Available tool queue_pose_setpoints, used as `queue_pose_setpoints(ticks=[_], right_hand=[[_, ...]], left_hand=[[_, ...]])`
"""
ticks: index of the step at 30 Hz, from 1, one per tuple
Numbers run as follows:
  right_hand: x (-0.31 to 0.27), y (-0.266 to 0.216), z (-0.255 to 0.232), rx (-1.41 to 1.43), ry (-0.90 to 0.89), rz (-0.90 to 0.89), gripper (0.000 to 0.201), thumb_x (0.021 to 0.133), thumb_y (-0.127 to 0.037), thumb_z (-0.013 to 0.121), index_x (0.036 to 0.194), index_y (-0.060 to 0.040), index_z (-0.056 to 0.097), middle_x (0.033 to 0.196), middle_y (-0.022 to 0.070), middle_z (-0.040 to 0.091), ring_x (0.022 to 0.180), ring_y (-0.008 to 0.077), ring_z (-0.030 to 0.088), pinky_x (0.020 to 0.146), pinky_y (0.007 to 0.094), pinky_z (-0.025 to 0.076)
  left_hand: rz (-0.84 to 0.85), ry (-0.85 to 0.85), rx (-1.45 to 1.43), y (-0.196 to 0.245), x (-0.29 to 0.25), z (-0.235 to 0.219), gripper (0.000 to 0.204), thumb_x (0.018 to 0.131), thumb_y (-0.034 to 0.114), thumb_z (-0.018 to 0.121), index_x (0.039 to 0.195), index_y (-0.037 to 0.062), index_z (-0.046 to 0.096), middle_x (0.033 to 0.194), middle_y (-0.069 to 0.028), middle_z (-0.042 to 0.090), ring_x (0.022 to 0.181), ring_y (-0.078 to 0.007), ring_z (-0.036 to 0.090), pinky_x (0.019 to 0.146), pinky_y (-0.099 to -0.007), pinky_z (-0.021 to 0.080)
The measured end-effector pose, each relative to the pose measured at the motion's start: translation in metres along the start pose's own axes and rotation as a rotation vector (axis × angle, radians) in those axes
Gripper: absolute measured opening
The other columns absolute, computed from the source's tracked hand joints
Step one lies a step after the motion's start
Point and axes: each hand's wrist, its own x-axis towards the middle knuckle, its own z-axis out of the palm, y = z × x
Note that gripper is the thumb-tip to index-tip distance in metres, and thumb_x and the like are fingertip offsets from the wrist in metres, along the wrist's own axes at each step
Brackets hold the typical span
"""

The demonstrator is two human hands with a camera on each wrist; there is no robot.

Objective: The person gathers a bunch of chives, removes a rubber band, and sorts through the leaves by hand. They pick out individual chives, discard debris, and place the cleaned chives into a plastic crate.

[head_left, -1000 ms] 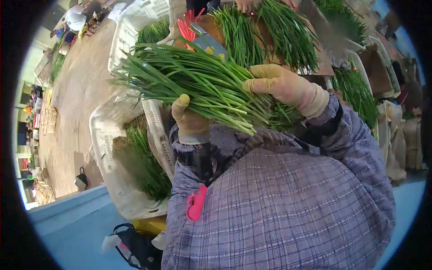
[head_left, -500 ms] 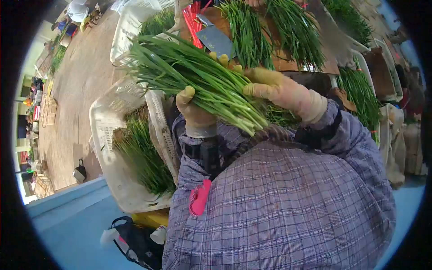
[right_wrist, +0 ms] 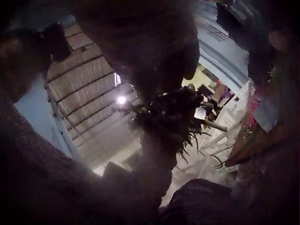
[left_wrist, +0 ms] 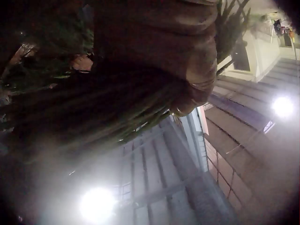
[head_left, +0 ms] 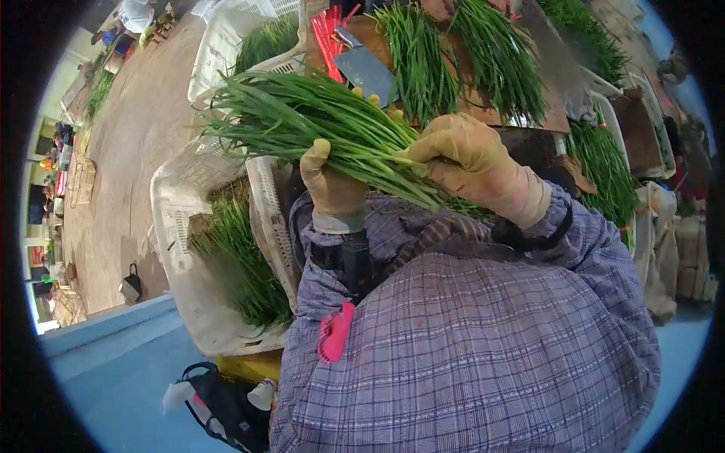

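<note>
A loose bunch of garlic chives (head_left: pixel 325 124) lies across in front of the chest, leaf tips to the left and pale stem ends to the right. My gloved left hand (head_left: pixel 332 187) holds it from beneath, thumb on the near side and fingertips showing beyond the far side. In the left wrist view the gloved hand (left_wrist: pixel 164 42) wraps round the dark bundle. At the stem ends my gloved right hand (head_left: pixel 479 166) pinches some stems between thumb and curled fingers. The right wrist view is very dark.
Beyond the bunch, a brown board (head_left: pixel 483 90) bears more chives (head_left: pixel 415 64), a grey blade (head_left: pixel 366 72) and red strips (head_left: pixel 326 38). White crates (head_left: pixel 170 204) with chives stand at left; more chives (head_left: pixel 600 162) lie at right. A black bag (head_left: pixel 234 408) is at lower left.
The right hand has gone from lying flatter along the stems to pinching at their ends with curled fingers. The left hand keeps its hold, and the bunch has levelled slightly.
</note>
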Motion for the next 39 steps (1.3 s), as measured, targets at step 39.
queue_pose_setpoints(ticks=[39], right_hand=[[0.009, 0.006, 0.011, -0.828, -0.253, -0.167, 0.013, 0.070, -0.024, 0.064, 0.076, -0.0135, 0.059, 0.075, 0.0013, 0.053, 0.074, 0.0209, 0.055, 0.066, 0.0348, 0.040]], left_hand=[[-0.148, 0.020, -0.153, -0.004, 0.003, 0.006, 0.067, 0.075, 0.024, 0.063, 0.135, 0.0016, 0.041, 0.129, -0.0182, 0.051, 0.119, -0.0421, 0.049, 0.104, -0.0576, 0.037]])
